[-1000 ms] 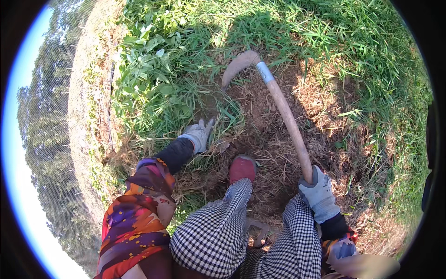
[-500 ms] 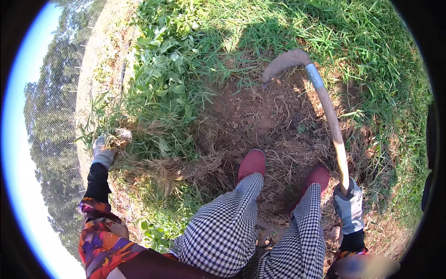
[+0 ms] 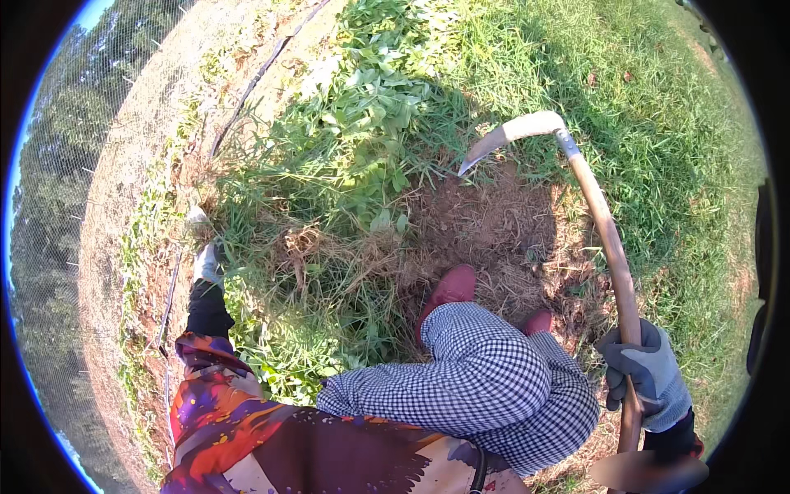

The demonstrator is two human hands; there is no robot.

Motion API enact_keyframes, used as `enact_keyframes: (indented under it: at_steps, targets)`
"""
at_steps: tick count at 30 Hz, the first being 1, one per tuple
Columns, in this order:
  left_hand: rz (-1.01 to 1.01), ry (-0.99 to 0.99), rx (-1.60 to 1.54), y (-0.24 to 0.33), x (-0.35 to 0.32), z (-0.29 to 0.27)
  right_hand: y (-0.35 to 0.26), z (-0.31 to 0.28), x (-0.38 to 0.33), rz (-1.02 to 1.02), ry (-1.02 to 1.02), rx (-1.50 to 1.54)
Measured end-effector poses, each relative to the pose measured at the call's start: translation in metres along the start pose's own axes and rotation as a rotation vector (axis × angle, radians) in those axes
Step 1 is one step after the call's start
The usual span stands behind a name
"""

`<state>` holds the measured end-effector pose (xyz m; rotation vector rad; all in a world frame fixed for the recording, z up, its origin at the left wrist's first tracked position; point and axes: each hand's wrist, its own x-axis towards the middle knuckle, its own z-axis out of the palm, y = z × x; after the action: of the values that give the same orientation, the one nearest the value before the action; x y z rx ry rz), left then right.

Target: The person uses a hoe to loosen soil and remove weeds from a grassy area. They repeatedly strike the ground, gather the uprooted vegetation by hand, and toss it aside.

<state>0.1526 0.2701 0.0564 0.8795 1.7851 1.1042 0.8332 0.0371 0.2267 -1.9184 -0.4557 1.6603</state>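
no lettering, labels, brands, numbers or signs can be read on anything in view.
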Motion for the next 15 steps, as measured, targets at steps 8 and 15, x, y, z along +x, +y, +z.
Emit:
enact_keyframes:
  at_steps: [8, 15]
  targets:
    - [-0.004, -0.058, 0.332, -0.085, 0.015, 0.0, 0.024, 0.101, -0.043, 0.294, -0.156, 0.213]
    - [0.006, -0.072, 0.401, -0.103, 0.012, 0.0, 0.076, 0.167, -0.016, 0.409, -0.261, 0.35]
